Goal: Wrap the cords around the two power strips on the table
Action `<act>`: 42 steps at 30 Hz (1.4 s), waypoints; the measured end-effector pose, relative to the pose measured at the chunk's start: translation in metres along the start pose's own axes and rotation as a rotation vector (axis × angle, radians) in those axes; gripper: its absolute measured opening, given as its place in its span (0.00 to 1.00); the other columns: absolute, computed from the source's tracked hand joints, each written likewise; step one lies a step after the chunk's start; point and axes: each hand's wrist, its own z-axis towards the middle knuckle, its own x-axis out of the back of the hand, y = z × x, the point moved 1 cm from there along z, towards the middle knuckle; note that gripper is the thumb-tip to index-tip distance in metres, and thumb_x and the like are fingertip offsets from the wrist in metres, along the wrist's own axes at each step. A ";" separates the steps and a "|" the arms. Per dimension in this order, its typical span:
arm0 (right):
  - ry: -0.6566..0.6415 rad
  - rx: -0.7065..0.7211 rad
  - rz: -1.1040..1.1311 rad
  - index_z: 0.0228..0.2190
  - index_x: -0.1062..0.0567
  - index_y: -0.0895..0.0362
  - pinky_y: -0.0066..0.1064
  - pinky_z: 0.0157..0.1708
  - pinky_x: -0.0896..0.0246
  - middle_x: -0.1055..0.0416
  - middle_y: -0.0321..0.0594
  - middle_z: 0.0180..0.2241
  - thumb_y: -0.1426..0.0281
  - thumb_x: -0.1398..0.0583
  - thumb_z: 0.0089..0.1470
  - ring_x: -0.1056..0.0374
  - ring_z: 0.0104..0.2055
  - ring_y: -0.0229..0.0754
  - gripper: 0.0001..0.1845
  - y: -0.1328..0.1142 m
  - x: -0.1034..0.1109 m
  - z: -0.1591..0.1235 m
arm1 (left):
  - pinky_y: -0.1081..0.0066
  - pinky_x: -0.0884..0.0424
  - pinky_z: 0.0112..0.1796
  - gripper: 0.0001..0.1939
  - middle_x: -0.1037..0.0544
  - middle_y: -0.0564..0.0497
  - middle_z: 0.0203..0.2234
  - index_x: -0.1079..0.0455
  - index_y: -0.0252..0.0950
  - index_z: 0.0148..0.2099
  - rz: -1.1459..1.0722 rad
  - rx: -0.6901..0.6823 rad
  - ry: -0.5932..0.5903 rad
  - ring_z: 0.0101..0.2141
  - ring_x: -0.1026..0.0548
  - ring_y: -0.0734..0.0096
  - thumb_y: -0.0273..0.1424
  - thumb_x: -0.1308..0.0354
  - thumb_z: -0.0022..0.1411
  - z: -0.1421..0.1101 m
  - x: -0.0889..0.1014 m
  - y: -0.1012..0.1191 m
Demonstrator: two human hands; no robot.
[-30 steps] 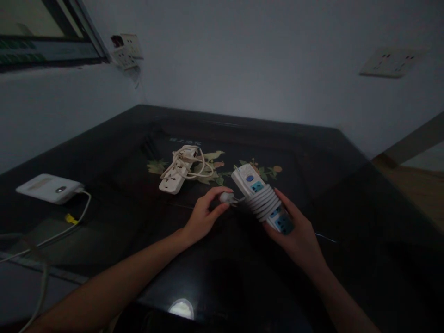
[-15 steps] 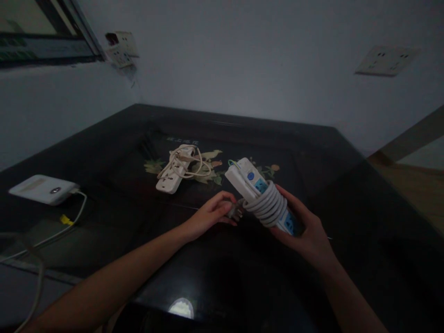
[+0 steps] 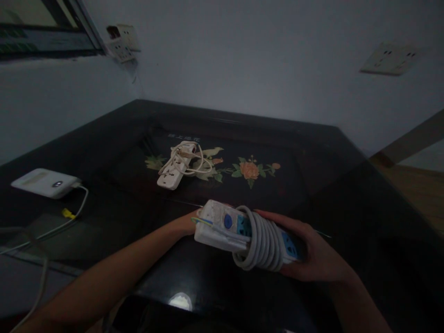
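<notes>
My right hand [image 3: 319, 254] is closed around the right end of a white power strip [image 3: 217, 231] with blue sockets and a round blue button. A grey cord [image 3: 265, 245] is wound in several turns about its middle. A thin green-yellow wire shows at the strip's left end. My left hand [image 3: 189, 223] is behind that left end; its fingers and the plug are hidden. Farther back on the black table [image 3: 312, 152], a second white power strip [image 3: 169, 179] lies with its loose cable [image 3: 204, 171] looped over it.
A white power bank [image 3: 43, 182] lies at the left with a white cable [image 3: 81, 208] plugged in, near a small yellow tag [image 3: 68, 213]. Wall sockets [image 3: 388, 60] are on the back wall at right, and more sockets [image 3: 121, 48] sit in the left corner.
My right hand has brought the wound power strip nearer and turned it almost level, uncovering the printed flower. My left hand, earlier holding the cord's plug, has gone behind the strip.
</notes>
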 end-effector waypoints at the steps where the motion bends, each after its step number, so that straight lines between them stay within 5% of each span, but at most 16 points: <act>1: -0.013 -0.002 0.000 0.60 0.41 0.45 0.42 0.54 0.37 0.35 0.41 0.58 0.71 0.31 0.40 0.35 0.57 0.51 0.47 -0.001 0.000 0.000 | 0.72 0.33 0.27 0.10 0.25 0.51 0.23 0.27 0.31 0.30 -0.011 0.050 -0.064 0.25 0.28 0.71 0.32 0.33 0.48 0.002 -0.001 0.004; 4: -0.042 -0.028 -0.007 0.60 0.39 0.45 0.42 0.54 0.36 0.34 0.41 0.57 0.71 0.32 0.41 0.34 0.56 0.51 0.45 -0.004 0.003 -0.002 | 0.77 0.41 0.22 0.16 0.32 0.55 0.19 0.32 0.31 0.25 -0.029 0.073 -0.072 0.19 0.36 0.79 0.39 0.35 0.51 0.006 -0.006 0.021; 9: -0.015 -0.181 -0.038 0.59 0.37 0.46 0.44 0.53 0.36 0.33 0.41 0.57 0.69 0.33 0.43 0.33 0.55 0.52 0.41 -0.003 0.014 -0.003 | 0.77 0.41 0.24 0.16 0.31 0.55 0.21 0.29 0.32 0.30 0.029 -0.186 0.293 0.22 0.36 0.79 0.42 0.38 0.55 0.005 -0.003 0.037; 12: 0.096 -0.274 -0.055 0.59 0.37 0.49 0.46 0.55 0.38 0.33 0.42 0.57 0.67 0.34 0.45 0.33 0.55 0.53 0.39 0.003 0.023 -0.003 | 0.78 0.38 0.29 0.10 0.30 0.56 0.23 0.27 0.34 0.33 0.125 -0.361 0.529 0.26 0.34 0.78 0.37 0.38 0.57 0.006 0.003 0.036; 14: 0.208 -0.307 -0.055 0.59 0.36 0.51 0.47 0.54 0.38 0.32 0.44 0.56 0.66 0.34 0.45 0.33 0.55 0.54 0.39 0.008 0.027 -0.002 | 0.78 0.37 0.30 0.08 0.29 0.56 0.23 0.28 0.34 0.33 0.173 -0.395 0.572 0.27 0.33 0.79 0.35 0.39 0.57 0.006 0.004 0.036; 18: 0.452 -0.280 0.003 0.58 0.36 0.53 0.47 0.56 0.39 0.34 0.45 0.57 0.65 0.32 0.45 0.36 0.57 0.55 0.39 0.016 0.030 -0.001 | 0.79 0.40 0.22 0.12 0.33 0.58 0.17 0.30 0.34 0.32 0.195 -0.271 0.419 0.19 0.36 0.80 0.39 0.40 0.58 0.002 -0.006 0.039; 24: 0.627 -0.141 0.181 0.58 0.35 0.48 0.45 0.57 0.40 0.34 0.41 0.58 0.68 0.31 0.44 0.37 0.59 0.52 0.39 0.013 0.025 -0.005 | 0.79 0.49 0.16 0.20 0.37 0.58 0.14 0.27 0.32 0.35 0.281 -0.148 0.006 0.15 0.43 0.82 0.46 0.44 0.60 -0.014 -0.022 0.046; 30: 0.595 -0.059 0.247 0.58 0.35 0.48 0.46 0.55 0.38 0.33 0.42 0.57 0.60 0.32 0.44 0.36 0.58 0.55 0.39 0.009 0.020 -0.009 | 0.76 0.48 0.15 0.35 0.34 0.52 0.14 0.23 0.30 0.38 0.276 -0.187 -0.254 0.14 0.40 0.78 0.57 0.56 0.61 -0.019 -0.021 0.047; 35: 0.559 0.008 0.201 0.58 0.35 0.46 0.46 0.55 0.37 0.33 0.40 0.57 0.58 0.33 0.44 0.37 0.58 0.56 0.39 0.006 0.020 -0.013 | 0.75 0.46 0.18 0.31 0.32 0.51 0.14 0.22 0.31 0.44 0.290 -0.192 -0.326 0.15 0.40 0.77 0.52 0.53 0.63 -0.021 -0.021 0.055; 42: 0.545 0.019 0.101 0.58 0.36 0.48 0.46 0.55 0.36 0.33 0.41 0.57 0.57 0.33 0.45 0.36 0.57 0.57 0.39 -0.004 0.016 -0.015 | 0.77 0.45 0.16 0.28 0.27 0.51 0.19 0.31 0.36 0.57 -0.181 0.179 -0.596 0.14 0.40 0.79 0.44 0.40 0.57 -0.030 -0.031 0.064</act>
